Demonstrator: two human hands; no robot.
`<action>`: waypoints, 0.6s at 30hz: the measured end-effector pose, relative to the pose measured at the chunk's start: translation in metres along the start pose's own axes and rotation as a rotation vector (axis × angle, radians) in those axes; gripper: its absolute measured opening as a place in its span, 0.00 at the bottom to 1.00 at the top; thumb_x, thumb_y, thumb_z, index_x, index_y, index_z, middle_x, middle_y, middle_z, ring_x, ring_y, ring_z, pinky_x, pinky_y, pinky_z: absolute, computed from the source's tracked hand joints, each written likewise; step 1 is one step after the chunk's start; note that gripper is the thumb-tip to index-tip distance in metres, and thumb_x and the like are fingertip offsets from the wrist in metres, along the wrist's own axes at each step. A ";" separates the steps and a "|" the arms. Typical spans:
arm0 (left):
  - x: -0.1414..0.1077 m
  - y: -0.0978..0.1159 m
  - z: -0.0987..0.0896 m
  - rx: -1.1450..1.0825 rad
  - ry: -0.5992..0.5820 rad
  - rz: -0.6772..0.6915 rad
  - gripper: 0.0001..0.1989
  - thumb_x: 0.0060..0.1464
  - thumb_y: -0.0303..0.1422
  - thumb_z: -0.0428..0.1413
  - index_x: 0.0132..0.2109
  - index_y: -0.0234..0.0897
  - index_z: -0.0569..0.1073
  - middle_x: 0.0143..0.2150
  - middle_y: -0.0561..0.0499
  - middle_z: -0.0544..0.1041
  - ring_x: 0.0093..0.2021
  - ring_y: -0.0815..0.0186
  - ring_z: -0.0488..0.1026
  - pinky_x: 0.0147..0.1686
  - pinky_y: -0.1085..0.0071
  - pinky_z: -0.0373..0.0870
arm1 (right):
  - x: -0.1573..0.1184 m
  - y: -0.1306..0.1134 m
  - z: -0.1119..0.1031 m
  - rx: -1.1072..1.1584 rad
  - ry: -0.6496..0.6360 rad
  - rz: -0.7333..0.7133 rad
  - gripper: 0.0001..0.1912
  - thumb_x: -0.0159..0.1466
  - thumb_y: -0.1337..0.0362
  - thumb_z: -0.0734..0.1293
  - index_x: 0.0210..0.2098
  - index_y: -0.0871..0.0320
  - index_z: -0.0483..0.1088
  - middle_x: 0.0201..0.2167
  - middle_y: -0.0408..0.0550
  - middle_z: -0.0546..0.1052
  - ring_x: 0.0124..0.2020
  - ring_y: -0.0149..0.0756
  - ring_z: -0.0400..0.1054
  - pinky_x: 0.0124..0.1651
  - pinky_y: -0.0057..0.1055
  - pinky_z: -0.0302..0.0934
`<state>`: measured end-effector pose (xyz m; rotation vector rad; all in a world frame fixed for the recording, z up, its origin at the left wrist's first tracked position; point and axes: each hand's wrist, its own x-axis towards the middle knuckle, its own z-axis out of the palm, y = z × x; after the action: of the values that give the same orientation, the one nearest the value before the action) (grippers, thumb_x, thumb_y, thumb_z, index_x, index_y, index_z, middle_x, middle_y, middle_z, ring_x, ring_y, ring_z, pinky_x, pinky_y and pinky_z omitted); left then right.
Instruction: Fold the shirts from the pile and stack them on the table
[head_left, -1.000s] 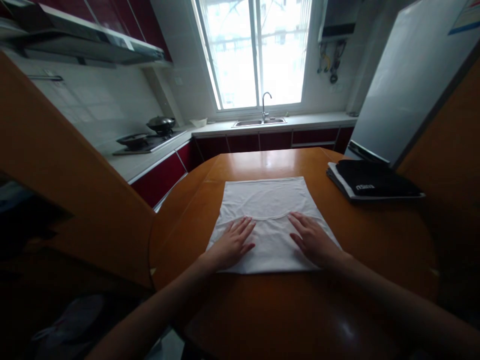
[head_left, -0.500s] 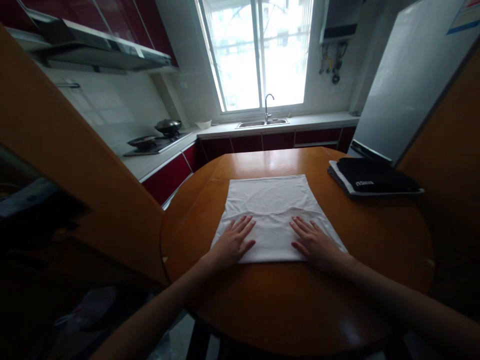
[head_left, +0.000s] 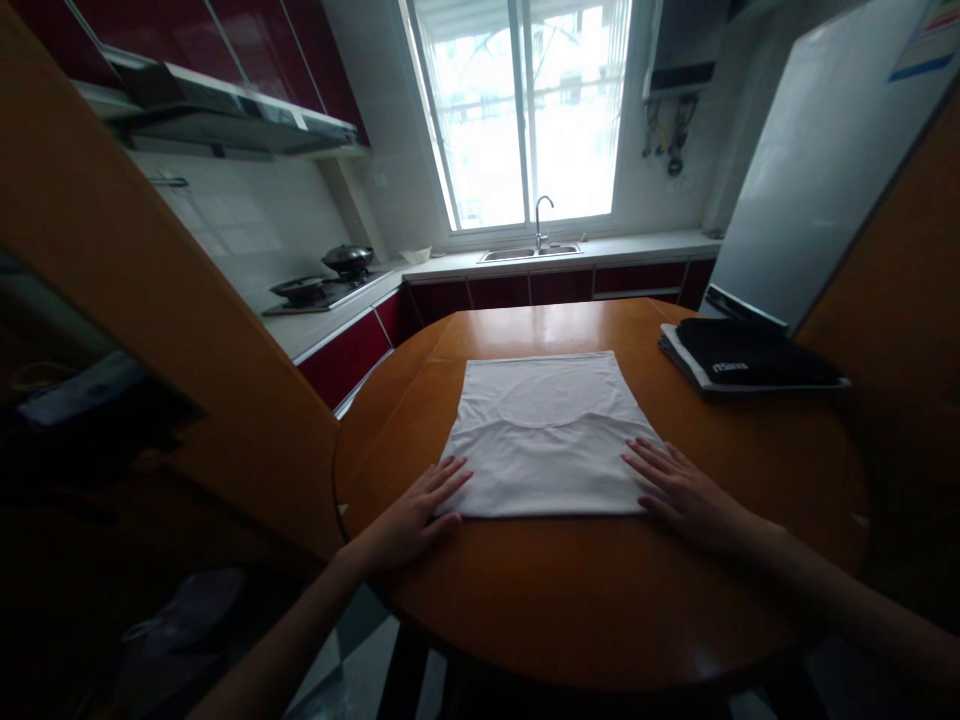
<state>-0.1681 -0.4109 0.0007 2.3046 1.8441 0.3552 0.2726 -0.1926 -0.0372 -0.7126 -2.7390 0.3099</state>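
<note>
A white folded garment, seemingly a T-shirt (head_left: 547,440), lies flat on the wooden table (head_left: 570,600), its curved edge crossing the middle. At its near left corner rests my left hand (head_left: 420,508), open, fingers stretched out over the cloth's edge. My right hand (head_left: 679,490) lies open on the near right edge of the cloth, fingers extended. Neither hand grips anything. A few small wrinkles show along the sides of the fabric.
On the table's right side lies a stack of folded clothes (head_left: 750,355), black on top. Beyond the table are a sink (head_left: 531,253), a stove with a lidded pan (head_left: 349,258), and a fridge (head_left: 795,170). A wooden panel (head_left: 187,330) stands to the left.
Both hands have slid apart across the cloth, my left hand leftwards and my right hand rightwards, out to its side edges. The near part of the cloth looks smoother.
</note>
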 end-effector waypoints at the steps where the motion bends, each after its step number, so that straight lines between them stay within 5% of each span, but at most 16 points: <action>1: -0.001 -0.003 -0.001 -0.016 0.043 -0.024 0.28 0.67 0.45 0.49 0.71 0.47 0.60 0.73 0.47 0.58 0.71 0.54 0.56 0.68 0.53 0.56 | -0.001 0.002 0.000 0.003 0.045 0.034 0.29 0.71 0.51 0.59 0.69 0.52 0.60 0.70 0.52 0.60 0.71 0.49 0.51 0.70 0.53 0.46; 5: 0.007 -0.025 -0.007 -0.065 0.263 -0.188 0.24 0.65 0.44 0.49 0.63 0.39 0.71 0.62 0.42 0.72 0.63 0.54 0.68 0.64 0.57 0.64 | 0.009 0.020 -0.002 0.030 0.220 0.247 0.23 0.69 0.57 0.60 0.58 0.59 0.71 0.58 0.59 0.73 0.58 0.49 0.67 0.62 0.45 0.60; 9: 0.047 -0.047 -0.015 -0.072 0.372 -0.298 0.22 0.59 0.42 0.53 0.54 0.35 0.77 0.53 0.40 0.78 0.54 0.53 0.74 0.57 0.58 0.69 | 0.048 0.039 -0.011 -0.026 0.188 0.398 0.18 0.67 0.61 0.62 0.51 0.60 0.75 0.50 0.59 0.76 0.51 0.46 0.69 0.56 0.38 0.62; 14: 0.100 -0.057 -0.022 -0.103 0.187 -0.412 0.15 0.50 0.38 0.58 0.43 0.36 0.79 0.40 0.44 0.81 0.40 0.58 0.77 0.42 0.67 0.72 | 0.093 0.044 -0.023 -0.022 -0.012 0.538 0.09 0.62 0.63 0.68 0.38 0.60 0.78 0.39 0.54 0.79 0.39 0.39 0.72 0.40 0.29 0.61; 18: 0.110 -0.060 -0.026 -0.164 0.104 -0.446 0.13 0.45 0.39 0.62 0.38 0.37 0.78 0.33 0.49 0.78 0.34 0.61 0.75 0.35 0.70 0.70 | 0.096 0.047 -0.025 -0.014 0.005 0.504 0.07 0.59 0.64 0.69 0.36 0.58 0.78 0.35 0.51 0.79 0.35 0.38 0.72 0.36 0.29 0.61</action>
<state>-0.2090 -0.2910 0.0180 1.7359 2.2118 0.5399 0.2214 -0.1009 -0.0053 -1.4012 -2.5192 0.3907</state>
